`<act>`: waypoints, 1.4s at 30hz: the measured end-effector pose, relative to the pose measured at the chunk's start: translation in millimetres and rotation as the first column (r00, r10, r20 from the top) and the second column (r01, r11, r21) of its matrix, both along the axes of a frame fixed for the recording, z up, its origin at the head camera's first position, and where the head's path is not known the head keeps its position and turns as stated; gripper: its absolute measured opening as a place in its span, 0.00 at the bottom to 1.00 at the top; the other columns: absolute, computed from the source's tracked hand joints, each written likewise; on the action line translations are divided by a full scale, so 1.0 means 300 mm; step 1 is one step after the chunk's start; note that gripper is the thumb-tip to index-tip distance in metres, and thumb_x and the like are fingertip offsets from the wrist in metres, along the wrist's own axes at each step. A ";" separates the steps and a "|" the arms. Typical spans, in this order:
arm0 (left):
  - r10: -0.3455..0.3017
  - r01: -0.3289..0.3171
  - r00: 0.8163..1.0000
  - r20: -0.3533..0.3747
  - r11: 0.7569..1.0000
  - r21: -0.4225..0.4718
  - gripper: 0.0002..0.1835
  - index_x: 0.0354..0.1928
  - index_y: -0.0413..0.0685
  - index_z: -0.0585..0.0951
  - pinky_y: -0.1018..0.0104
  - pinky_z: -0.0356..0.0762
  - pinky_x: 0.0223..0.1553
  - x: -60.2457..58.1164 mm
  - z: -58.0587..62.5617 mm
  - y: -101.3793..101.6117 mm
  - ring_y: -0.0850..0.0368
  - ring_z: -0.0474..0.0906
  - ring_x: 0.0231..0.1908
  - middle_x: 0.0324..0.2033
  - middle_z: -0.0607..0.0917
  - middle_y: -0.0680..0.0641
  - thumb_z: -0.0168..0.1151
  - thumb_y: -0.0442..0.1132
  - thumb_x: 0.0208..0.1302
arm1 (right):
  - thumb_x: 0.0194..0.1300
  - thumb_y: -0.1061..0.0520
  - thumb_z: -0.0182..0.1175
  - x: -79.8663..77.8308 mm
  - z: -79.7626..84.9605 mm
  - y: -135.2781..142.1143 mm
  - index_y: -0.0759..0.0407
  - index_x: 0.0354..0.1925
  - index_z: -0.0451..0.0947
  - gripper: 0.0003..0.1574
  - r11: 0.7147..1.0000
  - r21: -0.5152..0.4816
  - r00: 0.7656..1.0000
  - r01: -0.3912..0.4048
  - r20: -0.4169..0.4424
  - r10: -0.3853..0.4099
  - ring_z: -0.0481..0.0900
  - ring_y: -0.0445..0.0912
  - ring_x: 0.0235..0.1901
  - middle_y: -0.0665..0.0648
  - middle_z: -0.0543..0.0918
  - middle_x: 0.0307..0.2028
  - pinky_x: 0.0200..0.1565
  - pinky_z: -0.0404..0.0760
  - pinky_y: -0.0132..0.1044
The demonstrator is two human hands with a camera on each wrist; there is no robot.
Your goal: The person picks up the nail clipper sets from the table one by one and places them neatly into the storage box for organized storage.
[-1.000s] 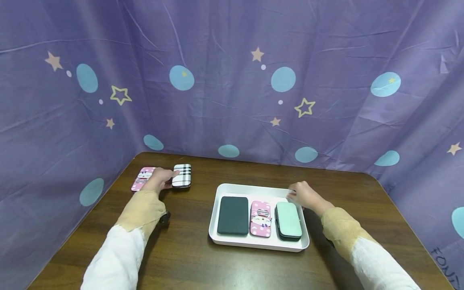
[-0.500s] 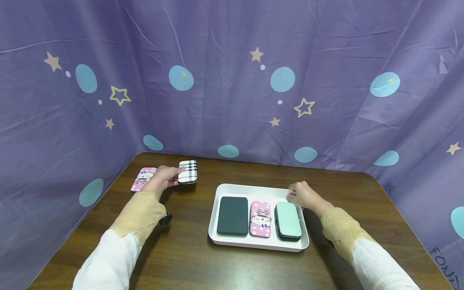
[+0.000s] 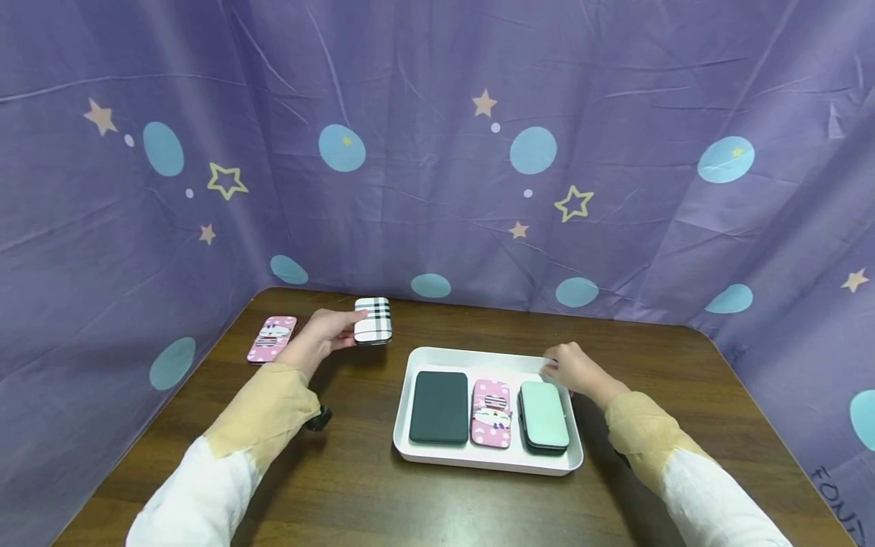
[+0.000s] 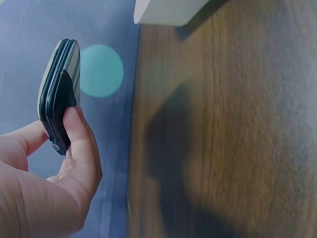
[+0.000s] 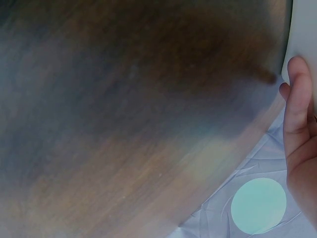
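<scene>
My left hand holds a small zip case with black-and-white plaid, raised above the back left of the table. In the left wrist view the case stands on edge between thumb and fingers, its dark zipped side showing. My right hand grips the far right corner of a white tray; its fingertips blur in the head view. In the right wrist view that hand lies against the tray wall. Inside the tray are a dark green case, a pink cartoon case and a mint green case.
A second pink cartoon case lies at the far left of the brown wooden table. Purple patterned curtains hang behind and beside the table.
My left hand has carried the plaid case to the right and slightly up, away from the pink case at the left. The right hand and the tray have not moved.
</scene>
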State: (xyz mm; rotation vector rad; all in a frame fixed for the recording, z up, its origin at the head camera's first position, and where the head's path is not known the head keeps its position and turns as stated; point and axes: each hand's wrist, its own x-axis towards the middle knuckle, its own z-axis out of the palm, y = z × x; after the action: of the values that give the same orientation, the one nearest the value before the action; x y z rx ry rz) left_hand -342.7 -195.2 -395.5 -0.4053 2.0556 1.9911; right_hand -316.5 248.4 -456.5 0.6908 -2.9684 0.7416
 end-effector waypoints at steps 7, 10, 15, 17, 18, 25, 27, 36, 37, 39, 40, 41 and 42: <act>-0.009 0.009 1.000 0.003 0.999 0.036 0.07 0.33 0.39 0.74 0.74 0.79 0.21 0.006 0.017 0.035 0.64 0.77 0.18 0.16 0.80 0.52 0.61 0.36 0.62 | 0.59 0.65 0.62 0.002 -0.003 0.002 0.60 0.23 0.76 0.09 1.000 0.006 1.000 0.009 0.003 -0.009 0.68 0.36 0.04 0.54 0.78 0.18 0.10 0.71 0.31; -0.016 0.016 1.000 0.006 1.000 0.027 0.08 0.33 0.39 0.74 0.74 0.78 0.21 0.011 0.027 0.049 0.64 0.77 0.19 0.16 0.80 0.52 0.61 0.36 0.62 | 0.60 0.65 0.62 0.003 -0.003 0.003 0.60 0.23 0.75 0.09 1.000 0.006 1.000 0.010 0.005 -0.010 0.68 0.36 0.04 0.54 0.78 0.18 0.10 0.71 0.31; -0.036 0.036 0.999 -0.007 0.999 0.025 0.08 0.34 0.39 0.75 0.73 0.79 0.23 0.026 0.048 0.077 0.63 0.77 0.20 0.17 0.80 0.52 0.62 0.36 0.62 | 0.59 0.65 0.63 0.003 0.000 0.003 0.61 0.24 0.76 0.08 1.000 0.007 1.000 0.017 0.008 -0.017 0.68 0.37 0.04 0.55 0.78 0.18 0.10 0.71 0.31; -0.049 0.049 0.999 -0.016 0.998 0.035 0.07 0.34 0.38 0.75 0.73 0.79 0.24 0.033 0.056 0.088 0.63 0.77 0.21 0.18 0.81 0.52 0.61 0.36 0.63 | 0.59 0.65 0.63 0.002 0.000 0.002 0.61 0.24 0.76 0.07 1.000 0.003 1.000 0.022 0.012 -0.022 0.68 0.37 0.04 0.55 0.79 0.19 0.10 0.71 0.31; -0.056 0.056 0.998 -0.019 0.998 0.038 0.07 0.35 0.38 0.75 0.73 0.79 0.24 0.036 0.060 0.094 0.63 0.78 0.21 0.18 0.81 0.52 0.61 0.36 0.63 | 0.59 0.65 0.63 0.002 0.000 0.002 0.61 0.25 0.77 0.07 1.000 0.005 1.000 0.020 0.012 -0.020 0.68 0.37 0.05 0.56 0.79 0.20 0.10 0.71 0.31; -0.103 0.104 0.994 -0.032 0.994 0.045 0.08 0.38 0.35 0.76 0.73 0.79 0.24 0.060 0.083 0.143 0.63 0.78 0.21 0.18 0.81 0.52 0.60 0.36 0.63 | 0.59 0.65 0.63 -0.003 -0.004 -0.001 0.62 0.25 0.77 0.07 1.000 0.004 1.000 0.026 0.002 -0.026 0.69 0.37 0.05 0.58 0.81 0.22 0.10 0.72 0.30; -0.120 0.121 0.992 -0.035 0.992 0.038 0.09 0.38 0.35 0.76 0.73 0.78 0.24 0.067 0.088 0.157 0.64 0.78 0.21 0.18 0.81 0.52 0.60 0.36 0.63 | 0.59 0.65 0.63 -0.004 -0.005 0.000 0.63 0.26 0.77 0.06 1.000 0.005 1.000 0.026 -0.003 -0.026 0.69 0.37 0.05 0.58 0.81 0.22 0.10 0.71 0.30; -0.167 0.168 0.984 -0.056 0.985 0.029 0.15 0.46 0.30 0.75 0.72 0.78 0.24 0.095 0.104 0.213 0.63 0.78 0.22 0.20 0.82 0.52 0.61 0.36 0.63 | 0.58 0.65 0.63 -0.003 -0.007 -0.002 0.63 0.27 0.78 0.04 1.000 0.005 1.000 0.018 -0.005 -0.018 0.69 0.37 0.05 0.61 0.82 0.24 0.10 0.71 0.30; -0.173 0.175 0.983 -0.061 0.984 0.027 0.16 0.47 0.29 0.75 0.72 0.78 0.25 0.099 0.106 0.218 0.63 0.79 0.22 0.20 0.82 0.52 0.61 0.36 0.63 | 0.58 0.65 0.63 -0.004 -0.006 -0.002 0.63 0.26 0.78 0.05 1.000 0.004 1.000 0.020 -0.002 -0.020 0.69 0.37 0.05 0.60 0.82 0.23 0.10 0.71 0.30; -0.188 0.190 0.980 -0.067 0.982 0.022 0.19 0.50 0.26 0.74 0.71 0.78 0.25 0.106 0.109 0.229 0.62 0.79 0.23 0.20 0.82 0.52 0.61 0.36 0.63 | 0.58 0.65 0.63 -0.005 -0.005 -0.002 0.62 0.26 0.77 0.06 1.000 0.002 1.000 0.024 0.003 -0.024 0.68 0.37 0.05 0.59 0.82 0.23 0.10 0.71 0.30; -0.196 0.198 0.978 -0.069 0.980 0.022 0.20 0.51 0.25 0.74 0.71 0.78 0.25 0.110 0.110 0.234 0.62 0.79 0.23 0.21 0.82 0.52 0.61 0.36 0.63 | 0.59 0.65 0.63 -0.005 -0.005 -0.002 0.62 0.26 0.77 0.06 1.000 0.005 1.000 0.025 0.005 -0.025 0.68 0.37 0.05 0.59 0.81 0.22 0.10 0.71 0.31; -0.204 0.205 0.977 -0.069 0.979 0.018 0.21 0.51 0.25 0.73 0.71 0.78 0.25 0.115 0.110 0.240 0.62 0.79 0.24 0.21 0.82 0.52 0.61 0.36 0.63 | 0.59 0.65 0.63 -0.006 -0.005 -0.002 0.62 0.26 0.77 0.05 1.000 0.008 1.000 0.024 0.004 -0.024 0.68 0.36 0.05 0.59 0.81 0.23 0.10 0.71 0.31; -0.211 0.213 0.975 -0.067 0.977 0.014 0.21 0.51 0.25 0.73 0.71 0.78 0.25 0.119 0.110 0.246 0.62 0.79 0.24 0.21 0.82 0.51 0.61 0.36 0.63 | 0.59 0.65 0.63 -0.006 -0.005 -0.001 0.62 0.26 0.78 0.05 1.000 0.011 1.000 0.021 0.001 -0.021 0.68 0.36 0.05 0.59 0.81 0.23 0.10 0.71 0.30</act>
State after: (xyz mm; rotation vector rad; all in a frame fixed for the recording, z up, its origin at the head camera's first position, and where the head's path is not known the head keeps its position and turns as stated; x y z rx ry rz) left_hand -306.9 -121.4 -362.5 -0.1114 2.0189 1.9200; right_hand -318.3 248.0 -458.0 0.6587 -2.9785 0.7251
